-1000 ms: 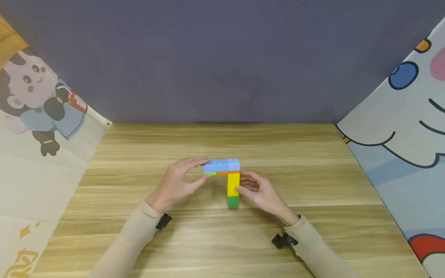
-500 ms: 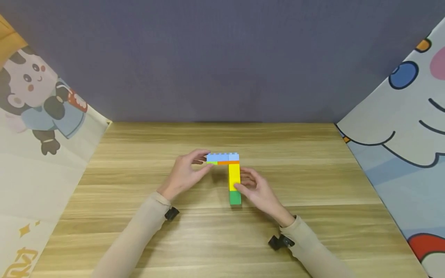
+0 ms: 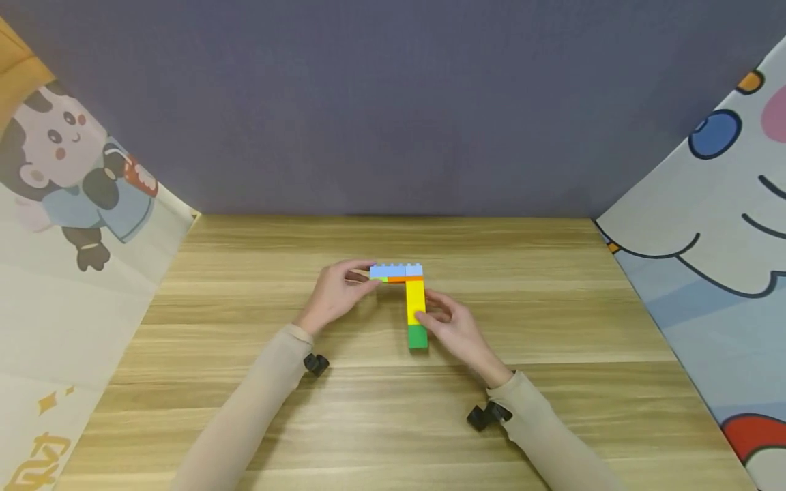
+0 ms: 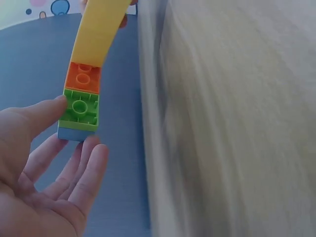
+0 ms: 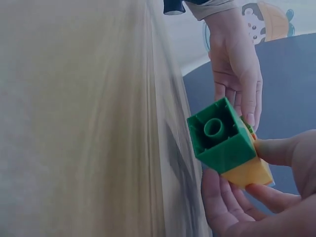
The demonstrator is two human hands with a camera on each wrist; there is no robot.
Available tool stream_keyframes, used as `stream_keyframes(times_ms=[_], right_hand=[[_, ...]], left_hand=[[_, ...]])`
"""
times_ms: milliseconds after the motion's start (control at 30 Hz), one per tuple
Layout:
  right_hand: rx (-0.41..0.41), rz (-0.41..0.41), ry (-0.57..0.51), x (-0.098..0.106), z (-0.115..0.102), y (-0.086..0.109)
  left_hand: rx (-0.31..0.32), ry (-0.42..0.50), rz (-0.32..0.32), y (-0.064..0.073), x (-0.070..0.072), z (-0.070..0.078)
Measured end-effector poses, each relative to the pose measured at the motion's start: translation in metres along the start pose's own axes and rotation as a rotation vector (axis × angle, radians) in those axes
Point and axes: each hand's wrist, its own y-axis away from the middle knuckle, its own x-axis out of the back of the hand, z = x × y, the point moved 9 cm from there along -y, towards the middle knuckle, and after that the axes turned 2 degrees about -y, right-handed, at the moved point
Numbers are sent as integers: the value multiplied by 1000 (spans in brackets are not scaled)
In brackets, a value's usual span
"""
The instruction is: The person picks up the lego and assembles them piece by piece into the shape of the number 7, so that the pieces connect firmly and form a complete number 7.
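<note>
A toy building-brick assembly shaped like an upside-down L is held above the table. Light blue bricks (image 3: pixel 388 271) form its top arm, with an orange brick (image 3: pixel 397 279) and a lime green brick (image 4: pixel 79 107) beneath. Its leg is yellow (image 3: pixel 415 300), ending in a green brick (image 3: pixel 417 336) whose hollow underside faces the right wrist camera. My left hand (image 3: pixel 336 290) pinches the arm's free end, thumb on the lime brick and fingers at the blue. With thumb and fingers, my right hand (image 3: pixel 460 334) grips the yellow leg; some fingers are hidden behind it.
The wood-grain table (image 3: pixel 276 423) lies below both hands. A dark grey panel (image 3: pixel 393 109) rises at its far edge, and cartoon-printed panels (image 3: pixel 37 300) flank both sides. Each wrist wears a small black camera (image 3: pixel 316 364).
Both hands have carried the assembly slightly away from the person and tilted it, so the blue studs now show edge-on rather than from above. The grips stay the same.
</note>
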Motion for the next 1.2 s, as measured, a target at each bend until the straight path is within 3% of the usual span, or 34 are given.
stream_keyframes(times_ms=[233,467,667,933,1200], right_hand=[[-16,17,40,0,5,-16],[8,25,127,-1,7,-24],[16,16,153,-7,7,-26],[10,16,183,-8,10,-27],[-25,33,135,-8,14,-28]], left_hand=[[92,37,-40,-16,-13,-21],[126,57,-74,-29,-25,-34],[148,58,-84,-30,-27,-39],[167,-24,-110,-26,-24,-43],[191,-33,-154,-25,-26,-46]])
